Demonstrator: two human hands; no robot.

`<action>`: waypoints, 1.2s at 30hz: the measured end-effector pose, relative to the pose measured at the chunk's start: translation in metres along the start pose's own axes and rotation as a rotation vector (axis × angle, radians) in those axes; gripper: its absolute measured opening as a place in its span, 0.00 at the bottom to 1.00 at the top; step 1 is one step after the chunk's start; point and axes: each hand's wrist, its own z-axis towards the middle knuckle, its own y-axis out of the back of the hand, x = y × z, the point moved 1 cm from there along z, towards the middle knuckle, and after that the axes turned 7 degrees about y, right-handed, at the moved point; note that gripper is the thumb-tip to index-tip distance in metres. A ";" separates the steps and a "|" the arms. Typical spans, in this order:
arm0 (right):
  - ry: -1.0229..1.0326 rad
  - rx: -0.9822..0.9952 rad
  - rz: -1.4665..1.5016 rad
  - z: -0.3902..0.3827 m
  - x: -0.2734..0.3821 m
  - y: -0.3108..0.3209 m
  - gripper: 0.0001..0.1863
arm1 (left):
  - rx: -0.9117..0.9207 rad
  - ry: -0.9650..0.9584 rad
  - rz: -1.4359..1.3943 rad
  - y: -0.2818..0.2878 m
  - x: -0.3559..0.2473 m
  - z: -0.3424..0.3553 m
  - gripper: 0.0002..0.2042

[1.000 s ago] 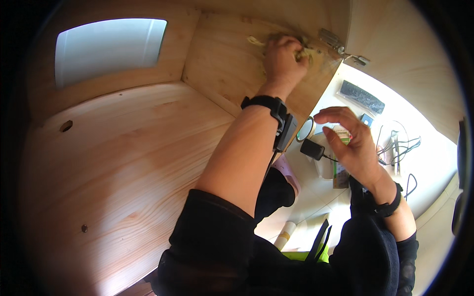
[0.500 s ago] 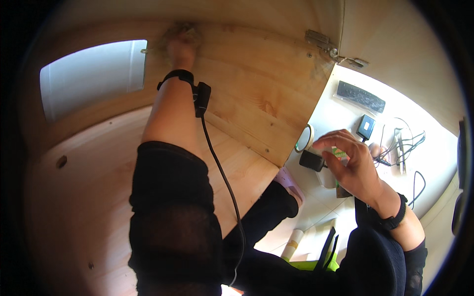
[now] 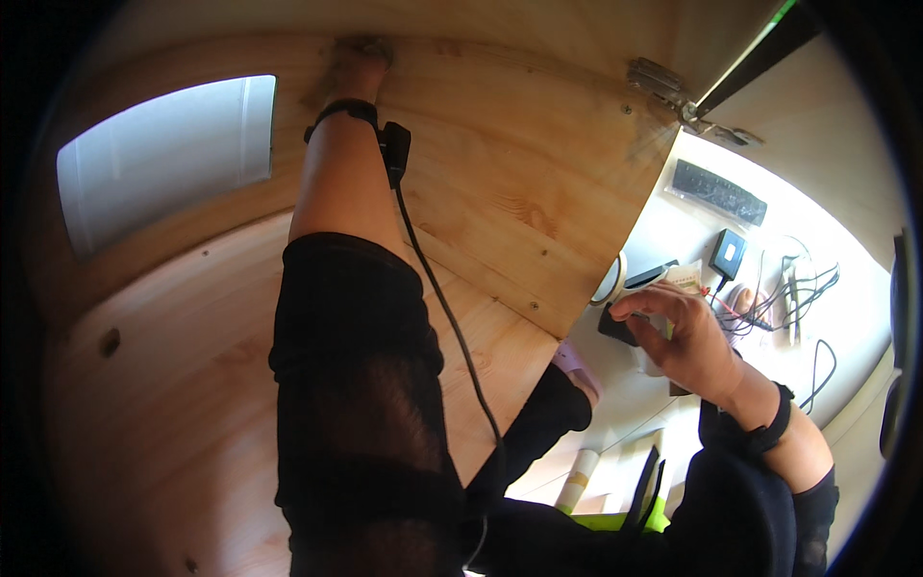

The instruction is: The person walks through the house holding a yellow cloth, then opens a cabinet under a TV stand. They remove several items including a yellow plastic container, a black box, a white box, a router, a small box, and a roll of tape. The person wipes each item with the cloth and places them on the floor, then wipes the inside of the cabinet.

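My left hand [image 3: 359, 74] reaches deep into a wooden cabinet and is pressed against its upper panel [image 3: 481, 144], near the top edge. It is closed on a crumpled greyish cloth [image 3: 377, 45], only a small dim part of which shows. A black band with a small box and a cable sits on the left wrist. My right hand [image 3: 685, 332] hangs outside the cabinet, fingers loosely curved and thumb apart, with nothing in it. It is nearest to a black adapter [image 3: 615, 325] and a round ring-shaped thing [image 3: 610, 284], which lie lower down behind it.
A pale rectangular opening [image 3: 173, 159] is cut in the panel. Metal hinges [image 3: 663, 82] join the cabinet to its door [image 3: 827, 135]. Beyond lie a dark packaged strip [image 3: 719, 192], another adapter [image 3: 728, 252], tangled cables [image 3: 798, 298] and a bright green item [image 3: 601, 521].
My left hand has shifted slightly up along the panel, with the cloth less visible. My right hand stays nearly in place. The whole view has shifted a little, and a gap shows by the hinge.
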 end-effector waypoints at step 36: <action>-0.257 0.011 0.199 -0.006 -0.004 0.017 0.08 | 0.532 -0.062 0.928 0.002 0.042 -0.083 0.17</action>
